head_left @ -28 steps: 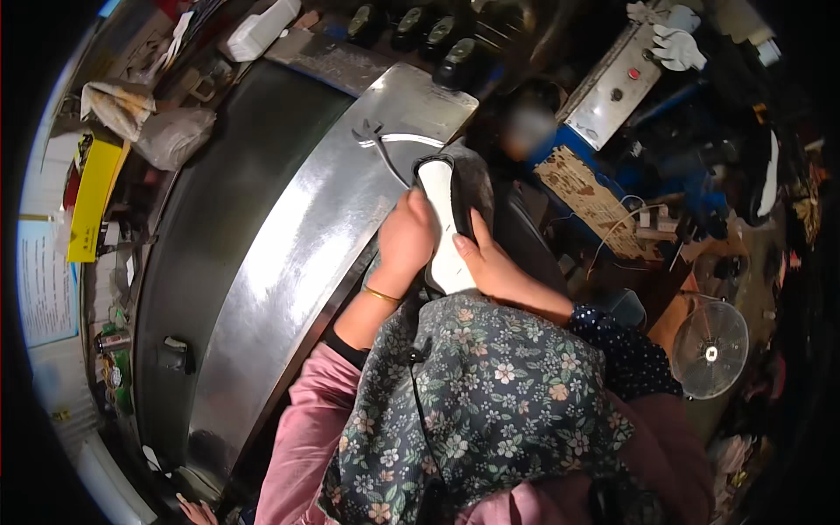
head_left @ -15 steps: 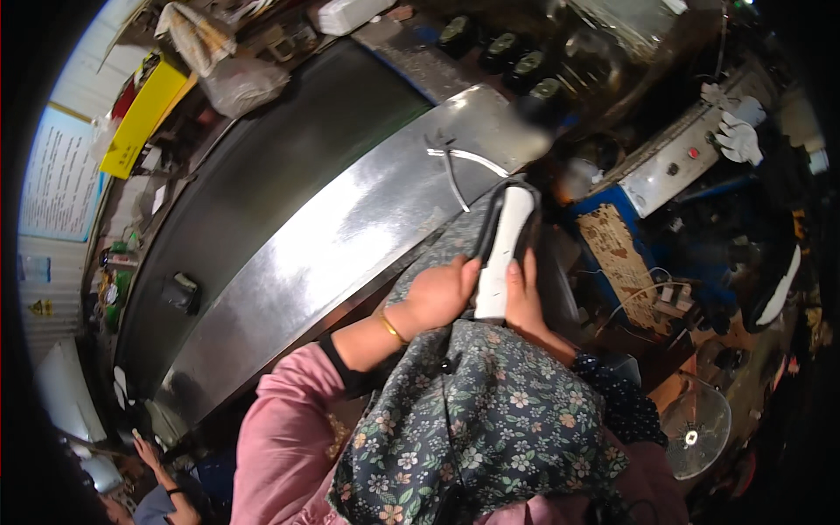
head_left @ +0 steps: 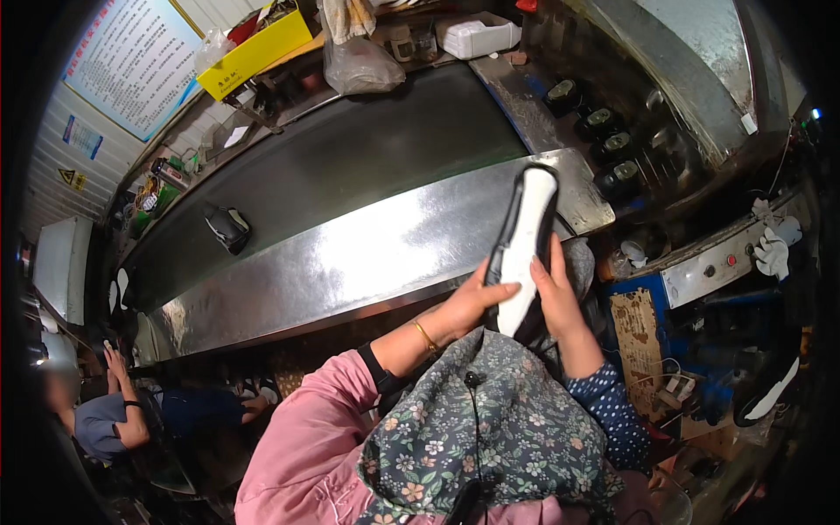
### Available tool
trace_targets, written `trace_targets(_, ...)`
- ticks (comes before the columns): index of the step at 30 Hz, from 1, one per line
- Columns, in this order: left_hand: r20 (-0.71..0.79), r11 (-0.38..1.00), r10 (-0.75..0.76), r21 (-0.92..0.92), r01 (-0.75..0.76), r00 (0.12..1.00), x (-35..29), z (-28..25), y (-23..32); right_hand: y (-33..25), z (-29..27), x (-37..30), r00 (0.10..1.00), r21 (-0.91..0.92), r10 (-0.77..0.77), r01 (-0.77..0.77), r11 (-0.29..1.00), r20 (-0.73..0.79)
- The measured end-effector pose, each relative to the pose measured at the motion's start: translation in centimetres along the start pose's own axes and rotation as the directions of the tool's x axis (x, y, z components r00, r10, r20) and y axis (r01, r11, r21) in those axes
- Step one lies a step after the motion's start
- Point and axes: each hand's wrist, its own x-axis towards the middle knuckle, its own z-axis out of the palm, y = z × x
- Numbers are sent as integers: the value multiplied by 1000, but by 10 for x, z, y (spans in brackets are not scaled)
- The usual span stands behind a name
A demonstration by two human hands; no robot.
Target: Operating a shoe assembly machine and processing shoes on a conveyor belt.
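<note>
Sole side up, a black shoe [head_left: 529,227] with a white bottom is held between both my hands, over the near edge of the metal worktop [head_left: 350,249]. My left hand [head_left: 468,306] grips its left side, thumb lying across the white bottom. Along the right side, my right hand [head_left: 562,293] is closed round the shoe, thumb at the edge of the white part. The shoe's lower end points toward my floral apron [head_left: 477,411]. Its upper faces away and is mostly hidden.
Behind the metal strip runs a dark conveyor belt [head_left: 385,131] carrying another dark shoe [head_left: 227,227]. Several black shoes [head_left: 598,122] stand at the far right. A control panel [head_left: 709,269] with a red button is on the right. Another person [head_left: 114,424] is at the lower left.
My view has swung, so the bench sits lower and further right. The shoe has risen from near my lap to above the metal edge, still in both hands.
</note>
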Motion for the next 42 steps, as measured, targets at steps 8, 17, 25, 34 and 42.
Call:
trace_targets(8,-376,39,377,920,391,846,-17,-73,62,-122,-224,-84,907,-790,-262,-112,603,-328)
trace_targets(17,141,-342,255,939,-48,956,-33,-105,-18,-159,-486,-297,250,-285,-415,-958,23,-875)
trace_targets(25,-155,690,283,718,-89,947,-3,-73,-16,-147,-421,-262,250,-466,-743,-880,93,-621)
trace_targets(34,294,868,7,472,-152,956,46,48,-15,-154,-218,-199,538,-949,-791,-57,311,-291)
trace_targets(42,223,874,119,-485,4,968,98,65,36,-101,-51,-74,747,-711,-616,573,408,248)
